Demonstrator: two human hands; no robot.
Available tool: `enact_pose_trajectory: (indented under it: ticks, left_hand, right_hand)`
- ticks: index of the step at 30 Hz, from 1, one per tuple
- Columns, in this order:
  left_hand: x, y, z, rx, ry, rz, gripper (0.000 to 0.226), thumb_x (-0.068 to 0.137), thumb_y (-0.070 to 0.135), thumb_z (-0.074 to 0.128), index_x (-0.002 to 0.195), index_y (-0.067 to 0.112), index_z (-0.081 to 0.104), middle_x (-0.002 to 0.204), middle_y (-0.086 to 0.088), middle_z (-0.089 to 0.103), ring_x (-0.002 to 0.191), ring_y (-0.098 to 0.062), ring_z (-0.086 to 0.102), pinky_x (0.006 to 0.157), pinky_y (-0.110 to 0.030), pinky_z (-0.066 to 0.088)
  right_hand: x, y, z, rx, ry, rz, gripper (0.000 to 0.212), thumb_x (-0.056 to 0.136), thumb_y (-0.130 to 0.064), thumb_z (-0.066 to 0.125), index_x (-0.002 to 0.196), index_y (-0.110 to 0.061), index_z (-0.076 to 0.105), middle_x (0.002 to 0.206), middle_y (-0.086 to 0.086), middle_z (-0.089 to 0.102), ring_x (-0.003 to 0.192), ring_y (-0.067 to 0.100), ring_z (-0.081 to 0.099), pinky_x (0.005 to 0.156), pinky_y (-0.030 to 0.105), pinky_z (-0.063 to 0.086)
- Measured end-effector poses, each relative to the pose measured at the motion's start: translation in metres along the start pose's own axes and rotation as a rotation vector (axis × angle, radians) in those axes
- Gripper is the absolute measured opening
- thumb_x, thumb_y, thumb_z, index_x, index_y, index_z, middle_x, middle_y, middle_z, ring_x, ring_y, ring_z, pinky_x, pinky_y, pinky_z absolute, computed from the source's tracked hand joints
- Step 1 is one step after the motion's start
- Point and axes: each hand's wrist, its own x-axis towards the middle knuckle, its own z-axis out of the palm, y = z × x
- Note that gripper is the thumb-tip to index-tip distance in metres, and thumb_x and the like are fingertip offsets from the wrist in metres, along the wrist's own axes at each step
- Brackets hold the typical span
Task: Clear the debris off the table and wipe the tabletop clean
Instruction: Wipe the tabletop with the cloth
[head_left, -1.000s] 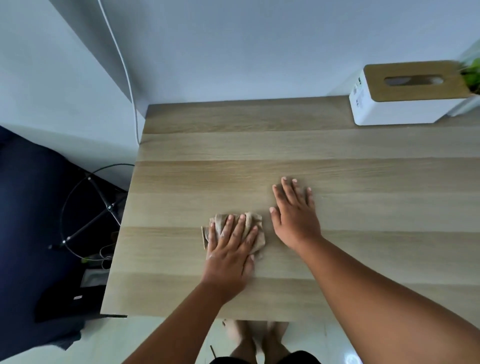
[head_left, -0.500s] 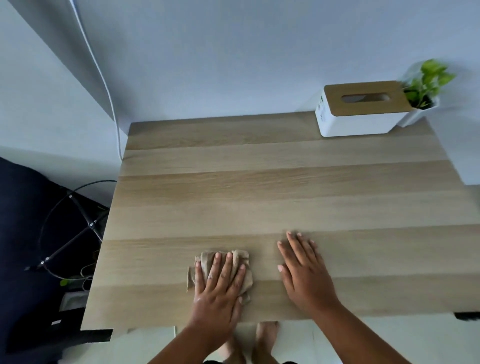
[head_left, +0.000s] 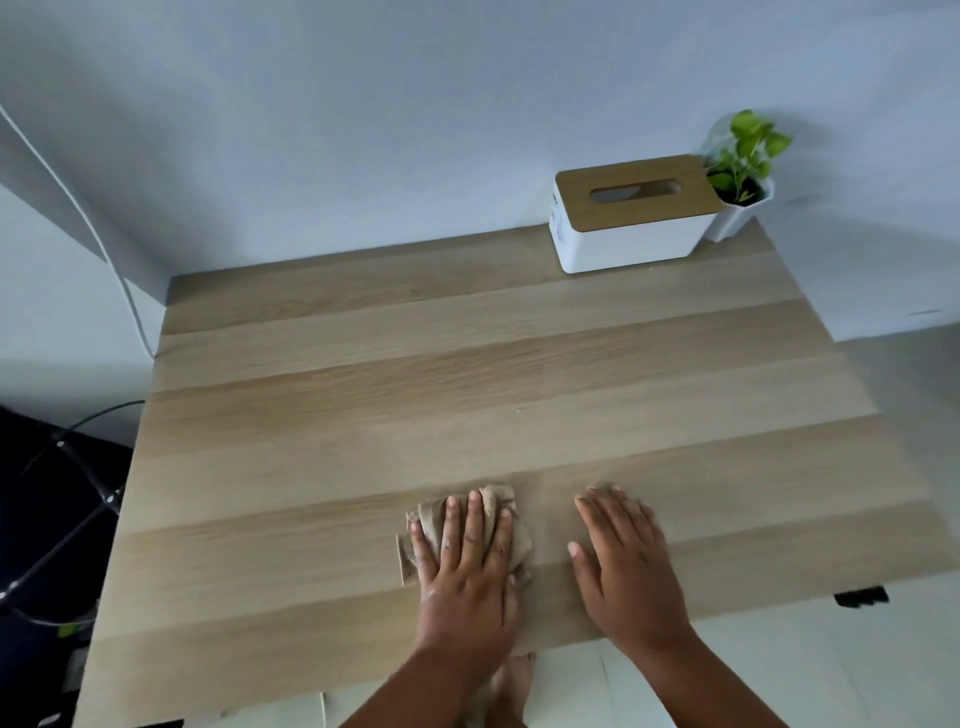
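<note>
Both hands slid nearer table (head_left: 467, 374) edge; left hand (head_left: 467, 577) flat on cloth (head_left: 511, 519).

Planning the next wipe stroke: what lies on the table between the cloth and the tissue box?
In the head view, only bare tabletop lies between the cloth under the left hand and the tissue box.

Pale grey-blue wall (head_left: 415, 114) w/ white cable (head_left: 111, 270) at left; light tiled floor (head_left: 893, 654); dark floor area (head_left: 31, 519) left.

Both hands (head_left: 470, 566) (head_left: 626, 564) flat (fingers straight)
</note>
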Motion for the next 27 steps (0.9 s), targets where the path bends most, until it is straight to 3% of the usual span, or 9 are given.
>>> enact_pose_trajectory:
  ticks: [6, 9, 12, 16, 19, 21, 27]
  left_hand:
    - [0.04, 0.006, -0.011, -0.027, -0.061, -0.057, 0.072, 0.091, 0.047, 0.041, 0.16, 0.026, 0.037, 0.171, -0.011, 0.019, 0.159, -0.037, 0.012, 0.118, -0.073, 0.01]
    - [0.042, -0.003, -0.013, -0.016, -0.042, 0.001, 0.074, 0.093, 0.049, 0.043, 0.162, 0.026, 0.033, 0.171, -0.011, 0.02, 0.159, -0.036, 0.015, 0.118, -0.071, 0.009]
    - [0.037, -0.031, -0.013, -0.067, 0.037, 0.078, 0.076, 0.099, 0.053, 0.041, 0.166, 0.031, 0.013, 0.174, -0.004, 0.007, 0.161, -0.028, 0.003, 0.122, -0.066, 0.006]
    - [0.032, -0.086, -0.02, -0.067, 0.095, -0.006, 0.076, 0.103, 0.066, 0.018, 0.166, 0.029, -0.005, 0.175, -0.002, -0.006, 0.161, -0.022, -0.01, 0.127, -0.058, -0.004]
    - [0.037, -0.127, -0.029, -0.092, 0.101, -0.111, 0.079, 0.101, 0.07, 0.011, 0.166, 0.027, -0.002, 0.174, -0.002, -0.007, 0.16, -0.021, -0.013, 0.128, -0.059, -0.002]
    - [0.045, -0.147, -0.037, -0.114, 0.121, -0.169, 0.083, 0.098, 0.07, 0.018, 0.166, 0.025, 0.007, 0.174, -0.003, -0.001, 0.161, -0.023, -0.01, 0.128, -0.059, -0.002]
    - [0.078, -0.166, -0.048, -0.121, 0.154, -0.207, 0.085, 0.093, 0.068, 0.025, 0.164, 0.021, 0.025, 0.174, -0.004, 0.013, 0.161, -0.029, 0.0, 0.128, -0.06, -0.002]
  right_hand:
    - [0.012, -0.016, -0.004, 0.077, -0.024, -0.013, 0.055, 0.099, -0.037, 0.043, 0.144, -0.01, 0.06, 0.146, 0.007, 0.061, 0.143, 0.03, 0.051, 0.117, 0.054, 0.04]
    - [0.023, -0.03, -0.001, 0.122, -0.009, -0.028, 0.052, 0.1, -0.034, 0.043, 0.143, -0.01, 0.061, 0.144, 0.009, 0.063, 0.136, 0.031, 0.057, 0.115, 0.052, 0.044]
    - [0.035, -0.047, 0.002, 0.166, 0.015, -0.082, 0.048, 0.101, -0.031, 0.046, 0.141, -0.012, 0.062, 0.144, 0.007, 0.062, 0.133, 0.027, 0.057, 0.114, 0.047, 0.045]
    - [0.044, -0.08, 0.015, 0.22, 0.01, -0.143, 0.046, 0.1, -0.031, 0.051, 0.142, -0.014, 0.062, 0.151, 0.005, 0.057, 0.14, 0.026, 0.052, 0.116, 0.046, 0.042]
    - [0.044, -0.106, 0.028, 0.165, -0.085, -0.111, 0.056, 0.102, -0.044, 0.045, 0.154, -0.022, 0.047, 0.167, 0.001, 0.035, 0.157, 0.028, 0.026, 0.126, 0.05, 0.026]
    - [0.042, -0.118, 0.036, 0.054, -0.119, -0.118, 0.061, 0.102, -0.049, 0.043, 0.158, -0.023, 0.041, 0.171, 0.004, 0.027, 0.159, 0.035, 0.015, 0.125, 0.056, 0.017]
    - [0.043, -0.116, 0.044, -0.08, -0.182, -0.136, 0.066, 0.101, -0.049, 0.045, 0.16, -0.022, 0.035, 0.173, 0.007, 0.018, 0.16, 0.042, 0.005, 0.122, 0.064, 0.017]
